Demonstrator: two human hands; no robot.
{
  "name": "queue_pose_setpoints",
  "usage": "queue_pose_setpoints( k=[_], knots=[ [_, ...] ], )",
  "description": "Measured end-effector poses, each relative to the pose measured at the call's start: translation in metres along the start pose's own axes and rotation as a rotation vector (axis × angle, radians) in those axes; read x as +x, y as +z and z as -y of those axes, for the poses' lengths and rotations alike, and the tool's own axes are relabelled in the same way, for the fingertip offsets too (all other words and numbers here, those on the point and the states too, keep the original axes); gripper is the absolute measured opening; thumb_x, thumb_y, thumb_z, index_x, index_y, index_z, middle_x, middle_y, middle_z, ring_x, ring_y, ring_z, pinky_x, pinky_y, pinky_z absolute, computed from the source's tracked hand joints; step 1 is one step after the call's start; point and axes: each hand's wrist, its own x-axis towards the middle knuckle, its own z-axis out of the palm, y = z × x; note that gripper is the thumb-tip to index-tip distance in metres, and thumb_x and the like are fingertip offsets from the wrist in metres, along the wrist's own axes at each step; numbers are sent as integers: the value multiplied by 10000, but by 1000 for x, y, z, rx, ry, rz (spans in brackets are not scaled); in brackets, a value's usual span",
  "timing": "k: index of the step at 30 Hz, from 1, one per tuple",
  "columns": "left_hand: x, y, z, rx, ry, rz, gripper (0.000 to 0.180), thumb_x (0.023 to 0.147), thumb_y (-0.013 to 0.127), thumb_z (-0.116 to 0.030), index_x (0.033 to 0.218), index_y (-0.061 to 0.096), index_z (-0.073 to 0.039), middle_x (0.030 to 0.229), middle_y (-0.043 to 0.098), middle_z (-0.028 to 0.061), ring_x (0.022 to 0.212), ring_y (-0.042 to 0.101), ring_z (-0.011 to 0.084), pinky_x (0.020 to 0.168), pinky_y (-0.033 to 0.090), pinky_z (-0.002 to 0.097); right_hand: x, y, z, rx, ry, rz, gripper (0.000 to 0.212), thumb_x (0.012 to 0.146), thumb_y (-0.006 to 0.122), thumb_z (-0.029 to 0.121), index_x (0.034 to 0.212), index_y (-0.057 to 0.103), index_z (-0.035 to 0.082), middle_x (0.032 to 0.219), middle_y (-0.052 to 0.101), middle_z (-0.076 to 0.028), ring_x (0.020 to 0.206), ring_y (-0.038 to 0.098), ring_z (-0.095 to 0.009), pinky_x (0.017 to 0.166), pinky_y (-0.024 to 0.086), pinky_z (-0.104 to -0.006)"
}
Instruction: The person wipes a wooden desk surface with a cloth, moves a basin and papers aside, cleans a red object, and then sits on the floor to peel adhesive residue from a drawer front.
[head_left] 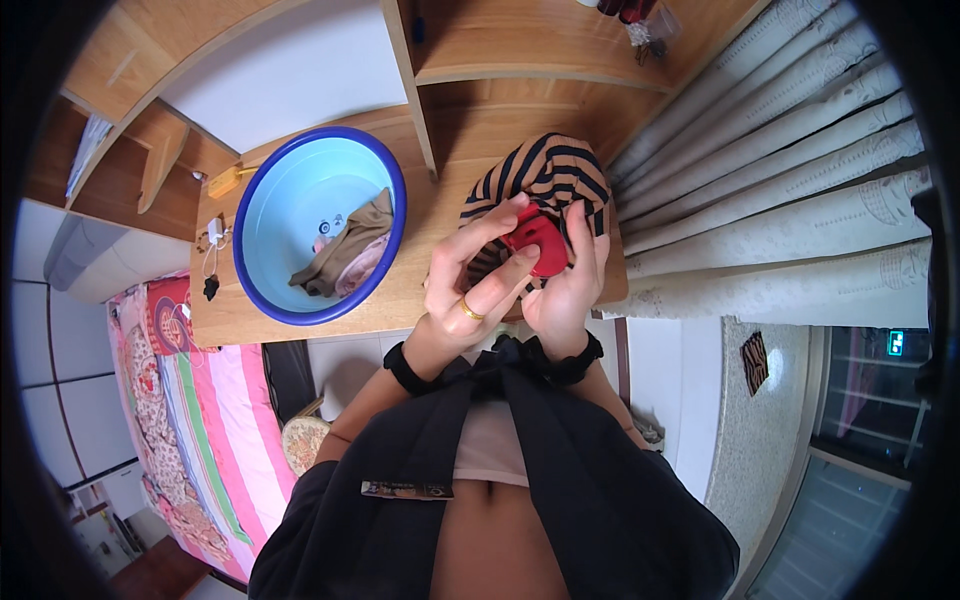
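A round basin [397, 235] with a dark blue rim and pale blue inside stands on the wooden worktop [425, 215], left of the hands. An olive-brown cloth [356, 247] and a pale pink cloth [362, 268] lie bunched together against its right and lower side, and a small dark printed mark shows on the bare bottom; whether water stands in it is hard to tell.

The left hand [462, 290], with a gold ring, and the right hand [562, 300] hold a small red item [547, 262] between them, above the front edge of the worktop, just before a bundle of black-and-tan striped fabric [555, 165]. The left fingers are bent and close together around it, one tip pressing on its face and another at its upper left edge. The right fingers cup it narrowly from the right and below, one standing upright along its side.

The fingers cover part of the red item, so its exact kind cannot be told. The hands also hide the lower part of the striped bundle.
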Motion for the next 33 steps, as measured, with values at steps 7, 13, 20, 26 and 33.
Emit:
queue_pose_setpoints(
  k=[7,13,20,26,33],
  knots=[
    [4,-10,7,34,-10,67,569,713,806,66,1033,343,-22,1201,358,208,1122,600,470,923,570,484,-1,-3,11,-212,-82,298,359,1022,446,192,1319,490,-4,1295,569,-129,1187,555,-220,1030,424,-341],
    [8,-13,10,6,99,133,579,720,794,80,1021,314,-40,1188,360,198,1134,592,477,916,574,489,-1,14,26,-480,-197,489,203,953,578,36,1144,590,-34,1043,649,-50,909,595,-95,793,480,-241],
    [7,-3,-5,57,-117,95,373,702,775,98,1047,647,37,1288,411,194,1102,589,330,953,523,380,2,21,25,-438,-348,167,166,995,562,118,957,634,-27,887,653,-26,790,556,-60,688,443,-224],
    [0,-2,-10,-532,-605,80,580,725,757,65,1277,590,8,1342,391,155,941,571,168,878,507,290,5,15,29,-655,-480,178,166,1001,546,106,1085,607,-23,1015,647,-48,880,566,-88,789,457,-233],
    [-9,10,-7,-524,-390,18,469,756,790,17,1178,586,-11,1309,497,218,1201,548,295,994,474,394,0,13,22,-140,-229,189,284,1050,470,246,1088,609,2,1018,654,-59,879,608,-135,787,487,-269]
  ],
)
